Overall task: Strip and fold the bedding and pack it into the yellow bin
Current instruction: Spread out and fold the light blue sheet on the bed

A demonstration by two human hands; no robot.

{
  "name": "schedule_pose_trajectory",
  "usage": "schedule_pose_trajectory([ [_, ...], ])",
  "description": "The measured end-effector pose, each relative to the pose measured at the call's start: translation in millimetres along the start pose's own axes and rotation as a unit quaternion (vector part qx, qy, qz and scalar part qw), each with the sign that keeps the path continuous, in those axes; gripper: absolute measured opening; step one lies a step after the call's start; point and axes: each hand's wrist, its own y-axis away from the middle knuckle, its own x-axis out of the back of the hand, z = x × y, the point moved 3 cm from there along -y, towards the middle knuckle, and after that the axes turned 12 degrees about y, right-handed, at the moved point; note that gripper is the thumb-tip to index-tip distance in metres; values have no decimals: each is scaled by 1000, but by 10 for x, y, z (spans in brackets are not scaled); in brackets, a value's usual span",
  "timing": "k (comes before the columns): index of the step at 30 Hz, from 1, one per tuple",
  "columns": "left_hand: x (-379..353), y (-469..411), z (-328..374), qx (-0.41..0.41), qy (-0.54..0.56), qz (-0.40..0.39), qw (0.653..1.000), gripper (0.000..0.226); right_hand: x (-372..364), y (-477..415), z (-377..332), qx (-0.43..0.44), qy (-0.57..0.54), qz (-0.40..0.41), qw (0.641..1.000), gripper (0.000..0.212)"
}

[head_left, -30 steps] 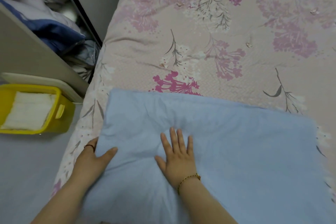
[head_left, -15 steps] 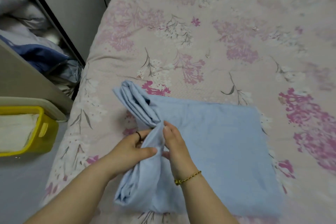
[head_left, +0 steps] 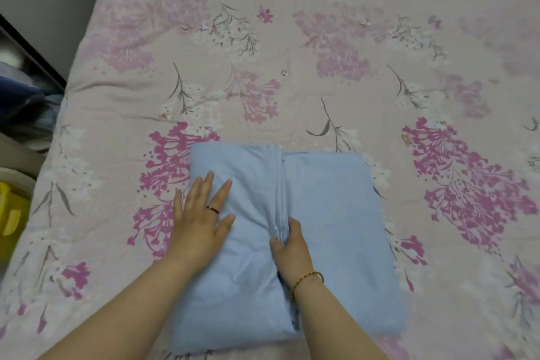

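The blue cloth [head_left: 330, 213] lies on the floral bed cover [head_left: 292, 73], directly under both hands. One flap of it is laid over toward the middle, so that its edge runs as a seam just beyond the right hand. The left hand [head_left: 201, 222] is laid flat on this flap, with the fingers straight and spread. Nothing is grasped by it; the flap is only pressed down. The right hand [head_left: 289, 245] is placed at the edge of the flap, with its fingers curled, and the bunched layers appear to be pinched between them and the thumb. The yellow bin [head_left: 10, 213] is seen only in part, well apart to the left of the left hand, beside the bed. The step in hand is judged to be the flattening of this fold. To do it well, the edge layers should be aligned by the right hand before they are released, and the wrinkles near that hand should be pushed outward by the flat left palm. The far corners should be matched, otherwise the bundle is likely to become thick on one side and to fit badly in the bin.
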Motion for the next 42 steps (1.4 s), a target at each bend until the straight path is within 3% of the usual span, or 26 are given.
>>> schedule_pose_trajectory([
  [2,-168,-237,-25,-7,-86,-48,995,75,-23,-20,14,37,32,5,999,63],
  [4,-335,-345,-97,-52,-145,-50,987,76,-41,-39,21,70,91,4,993,68],
  [5,-417,-379,-129,-37,-177,-86,980,76,-41,-75,47,81,130,1,988,68],
  [7,-585,-455,-183,-24,-201,-136,970,72,-13,-151,91,83,165,-16,983,70],
  [10,-640,-518,-205,-20,-203,-125,971,69,11,-212,71,38,87,-92,991,87],
  [12,-614,-514,-179,11,-197,-137,971,76,-47,-130,40,25,131,-132,982,98],
  [14,-631,-498,-153,-2,-162,-113,980,82,-77,-21,187,53,306,-1,951,98],
  [17,-617,-466,-200,-36,-170,-89,981,89,-171,115,469,67,386,57,918,104],
  [19,-450,-376,-149,-39,-112,-48,992,81,-221,161,595,111,417,58,900,100],
  [20,-372,-305,-211,-13,-63,-5,998,75,-192,171,573,130,425,80,892,97],
  [22,-217,-61,-362,140,77,33,987,79,-163,182,429,154,422,155,880,92],
  [24,-145,205,-477,291,233,40,927,85,-191,188,222,180,386,201,882,92],
  [27,-115,425,-504,369,298,7,880,67,-343,137,44,214,405,176,871,77],
  [30,-101,452,-491,417,359,-10,835,41,-442,-16,75,124,432,87,889,59],
  [32,-24,441,-400,425,414,-15,805,21,-444,39,58,100,391,82,911,67],
  [33,-2,428,-367,415,429,-19,802,18,-397,61,35,114,355,124,920,72],
  [36,167,486,-243,365,452,-26,814,9,-440,145,-44,109,286,55,950,60],
  [42,948,724,-287,291,436,42,851,26,-921,442,-506,125,139,-36,982,62],
])
